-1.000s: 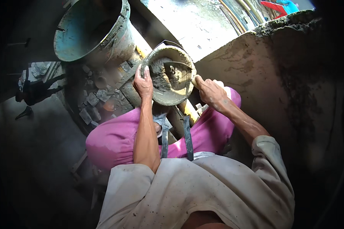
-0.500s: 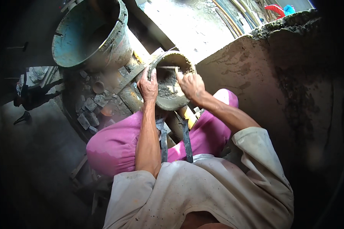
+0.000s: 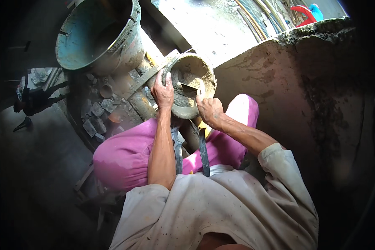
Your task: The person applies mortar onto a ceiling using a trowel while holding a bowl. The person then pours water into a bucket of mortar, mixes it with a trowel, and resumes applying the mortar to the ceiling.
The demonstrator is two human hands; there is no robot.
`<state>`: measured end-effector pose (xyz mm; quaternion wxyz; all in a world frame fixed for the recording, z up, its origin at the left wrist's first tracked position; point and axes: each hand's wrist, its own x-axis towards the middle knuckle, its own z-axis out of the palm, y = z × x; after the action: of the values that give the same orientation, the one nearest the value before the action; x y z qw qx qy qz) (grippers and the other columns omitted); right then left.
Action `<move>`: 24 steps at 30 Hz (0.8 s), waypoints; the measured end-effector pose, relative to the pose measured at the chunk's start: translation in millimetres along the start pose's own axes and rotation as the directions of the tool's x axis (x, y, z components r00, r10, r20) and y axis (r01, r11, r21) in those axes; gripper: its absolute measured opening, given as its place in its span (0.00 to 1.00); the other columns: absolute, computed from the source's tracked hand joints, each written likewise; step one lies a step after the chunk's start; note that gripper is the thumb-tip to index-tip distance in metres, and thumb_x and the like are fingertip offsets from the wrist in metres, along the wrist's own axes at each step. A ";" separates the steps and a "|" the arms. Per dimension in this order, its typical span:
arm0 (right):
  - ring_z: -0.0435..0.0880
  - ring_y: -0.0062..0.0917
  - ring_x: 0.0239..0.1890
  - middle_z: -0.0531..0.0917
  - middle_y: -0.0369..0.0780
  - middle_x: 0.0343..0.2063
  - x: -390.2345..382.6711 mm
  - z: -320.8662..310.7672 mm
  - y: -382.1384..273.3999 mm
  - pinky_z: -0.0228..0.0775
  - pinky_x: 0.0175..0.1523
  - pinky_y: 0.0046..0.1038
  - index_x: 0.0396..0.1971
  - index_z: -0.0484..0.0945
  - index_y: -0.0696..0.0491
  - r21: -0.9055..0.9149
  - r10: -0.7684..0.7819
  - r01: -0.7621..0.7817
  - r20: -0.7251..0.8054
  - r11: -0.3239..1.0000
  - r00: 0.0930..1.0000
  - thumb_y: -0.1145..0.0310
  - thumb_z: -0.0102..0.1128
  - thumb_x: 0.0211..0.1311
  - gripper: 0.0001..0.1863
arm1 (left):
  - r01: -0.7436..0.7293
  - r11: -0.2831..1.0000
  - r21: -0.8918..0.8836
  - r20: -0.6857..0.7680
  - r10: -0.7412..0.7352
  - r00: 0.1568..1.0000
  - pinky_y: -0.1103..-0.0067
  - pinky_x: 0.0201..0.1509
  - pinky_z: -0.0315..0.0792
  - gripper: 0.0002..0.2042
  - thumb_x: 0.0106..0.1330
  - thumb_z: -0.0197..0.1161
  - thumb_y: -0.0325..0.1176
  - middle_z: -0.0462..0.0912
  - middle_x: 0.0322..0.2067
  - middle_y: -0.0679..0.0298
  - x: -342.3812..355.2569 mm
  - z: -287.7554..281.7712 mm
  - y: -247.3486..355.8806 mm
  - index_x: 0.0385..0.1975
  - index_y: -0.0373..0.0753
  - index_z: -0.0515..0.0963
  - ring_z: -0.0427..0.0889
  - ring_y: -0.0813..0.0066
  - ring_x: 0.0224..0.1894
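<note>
A round mortar bucket (image 3: 186, 112), caked with grey on its rim, stands just in front of my knees. Wet mortar (image 3: 182, 100) lies inside it and clings to its far wall. My left hand (image 3: 162, 92) is closed over the left rim, thumb toward the inside. Inside the bucket, my right hand (image 3: 211, 111) is wrapped round a small trowel (image 3: 189, 87) near the right rim. The trowel's thin blade points left over the mortar, and my fingers hide part of its handle.
A large turquoise bucket (image 3: 73, 52) stands tilted at far left. Broken bricks and rubble (image 3: 98, 124) lie below it, near a wooden plank (image 3: 143, 83). A plastered wall (image 3: 262, 79) rises on the right. Another person (image 3: 33, 100) is at the left; pipes (image 3: 254, 21) lie beyond.
My right hand has come nearer to me and slightly right, along with the trowel, whose blade now tilts more. My left hand stays on the bucket rim.
</note>
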<state>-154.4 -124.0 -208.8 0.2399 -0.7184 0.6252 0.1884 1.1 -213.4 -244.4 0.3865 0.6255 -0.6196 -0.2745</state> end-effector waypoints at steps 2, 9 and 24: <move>0.85 0.38 0.28 0.82 0.45 0.24 -21.4 -18.5 -11.5 0.74 0.29 0.37 0.43 0.69 0.55 0.040 -0.181 0.180 0.045 0.983 0.982 0.70 0.51 0.58 0.13 | 0.043 0.999 -0.020 0.035 -0.042 0.998 0.67 0.48 0.73 0.15 0.66 0.59 0.36 0.82 0.41 0.47 10.0 -18.2 -10.3 0.46 0.33 0.77 0.81 0.50 0.45; 0.84 0.41 0.28 0.82 0.48 0.25 18.1 -62.0 34.5 0.76 0.32 0.39 0.42 0.70 0.53 0.154 -0.020 0.019 0.000 0.988 1.000 0.71 0.54 0.56 0.13 | -0.068 0.997 0.045 0.052 0.065 0.997 0.66 0.47 0.73 0.16 0.66 0.59 0.39 0.82 0.42 0.48 -2.1 -9.2 -2.2 0.48 0.35 0.77 0.81 0.49 0.43; 0.86 0.35 0.32 0.84 0.46 0.28 24.6 -56.9 27.9 0.77 0.33 0.39 0.34 0.78 0.57 -0.140 -0.045 0.045 0.007 0.989 0.999 0.73 0.52 0.56 0.08 | -0.033 0.999 0.001 0.003 0.033 0.999 0.67 0.45 0.73 0.14 0.66 0.58 0.35 0.82 0.40 0.47 6.3 -18.1 -5.0 0.46 0.33 0.77 0.81 0.49 0.42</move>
<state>-180.0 -179.8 -179.5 0.1944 -0.7469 0.5937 0.2277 19.3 -217.3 -237.7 0.3900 0.6150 -0.6305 -0.2687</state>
